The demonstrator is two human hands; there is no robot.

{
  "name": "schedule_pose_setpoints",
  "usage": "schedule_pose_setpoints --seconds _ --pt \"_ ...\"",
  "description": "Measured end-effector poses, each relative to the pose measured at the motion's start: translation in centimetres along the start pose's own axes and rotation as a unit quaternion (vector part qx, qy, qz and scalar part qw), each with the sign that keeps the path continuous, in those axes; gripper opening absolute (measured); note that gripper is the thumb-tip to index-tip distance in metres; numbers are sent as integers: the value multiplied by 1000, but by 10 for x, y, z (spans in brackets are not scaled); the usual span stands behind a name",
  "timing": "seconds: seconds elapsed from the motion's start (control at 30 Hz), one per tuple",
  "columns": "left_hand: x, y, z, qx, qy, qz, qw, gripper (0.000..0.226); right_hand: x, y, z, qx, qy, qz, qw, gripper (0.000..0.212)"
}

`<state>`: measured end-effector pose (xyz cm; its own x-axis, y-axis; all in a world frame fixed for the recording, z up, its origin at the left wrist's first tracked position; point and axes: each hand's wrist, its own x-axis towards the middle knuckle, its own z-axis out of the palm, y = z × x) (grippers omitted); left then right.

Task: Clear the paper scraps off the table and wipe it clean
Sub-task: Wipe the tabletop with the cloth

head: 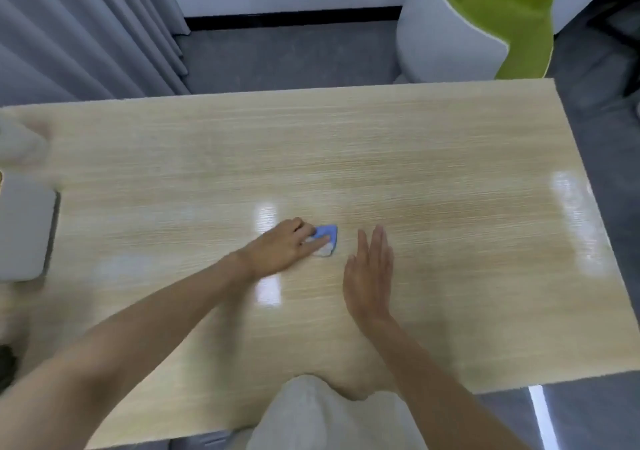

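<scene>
On the light wooden table (450, 159), my left hand (284, 247) lies near the middle with its fingers curled over a small blue piece (327, 232) and a whitish scrap (323, 250) under the fingertips. Whether the blue piece is a cloth or paper I cannot tell. My right hand (370, 269) is just to the right of them, flat and edge-on to the table, fingers straight and together, holding nothing.
A grey flat box-like object (24, 228) sits at the table's left edge, with a blurred pale object (24, 141) behind it. A white and green chair (485, 20) stands beyond the far edge. Grey curtains (79, 27) hang at back left.
</scene>
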<state>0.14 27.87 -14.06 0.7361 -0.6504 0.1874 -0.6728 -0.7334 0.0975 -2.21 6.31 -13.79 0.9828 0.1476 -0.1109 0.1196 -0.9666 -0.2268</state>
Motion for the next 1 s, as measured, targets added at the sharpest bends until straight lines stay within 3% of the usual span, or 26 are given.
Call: schedule_pose_setpoints --seconds 0.03,0.07,0.13,0.17,0.2,0.23,0.3,0.37,0.4,0.47,0.5,0.53,0.57,0.63,0.7,0.73,0.77,0.83,0.9,0.93,1.0 --pt "0 -26 -2 21 -2 34 999 46 2 -5 2 -2 10 21 1000 49" --pt "5 -50 -9 36 -4 7 999 46 3 -8 3 1 21 46 999 50" --pt "14 -90 -16 8 31 -214 976 47 3 -11 7 17 34 94 995 50" --pt "21 -102 -18 -20 57 -342 938 42 1 -11 9 18 39 109 993 50" --pt "29 -104 -21 -46 70 -425 902 39 -2 -10 12 12 48 112 992 49" --pt "37 -97 -18 -60 83 -449 888 42 -4 -7 13 5 59 102 993 48" --pt "47 -60 -5 -68 85 -379 919 51 -7 0 15 -2 77 79 994 46" --pt "41 -7 13 -98 62 -210 971 56 -9 6 17 3 88 73 993 45" --pt "39 18 12 -106 42 -112 987 48 -10 8 18 8 87 72 994 45" --pt "33 29 14 -90 7 66 994 35 -10 12 18 19 84 63 994 45" --pt "36 17 10 -73 10 116 990 35 -11 14 17 22 85 57 995 45" --pt "43 1 5 -50 8 120 991 33 -12 16 16 23 86 53 995 45" --pt "49 -16 -1 -75 -19 61 995 28 -12 18 14 23 86 49 995 46" --pt "59 -42 -6 -111 -4 -145 983 36 -12 19 12 21 83 43 995 47" --pt "66 -37 -10 -149 42 -336 929 29 -12 19 12 28 78 47 995 47" --pt "67 -25 -9 -140 68 -355 922 22 -13 19 11 31 76 52 995 46" --pt "65 -9 -3 -118 71 -303 943 36 -12 17 11 31 74 59 995 46" --pt "52 18 11 -93 9 -111 989 61 -10 15 8 29 73 72 994 46" --pt "47 9 15 -75 -23 69 995 56 -4 15 3 33 69 80 994 47" --pt "52 -9 15 -58 -18 127 990 52 0 15 1 35 66 82 994 47" --pt "69 -50 10 -10 -6 120 993 42 9 14 0 40 63 89 993 47"
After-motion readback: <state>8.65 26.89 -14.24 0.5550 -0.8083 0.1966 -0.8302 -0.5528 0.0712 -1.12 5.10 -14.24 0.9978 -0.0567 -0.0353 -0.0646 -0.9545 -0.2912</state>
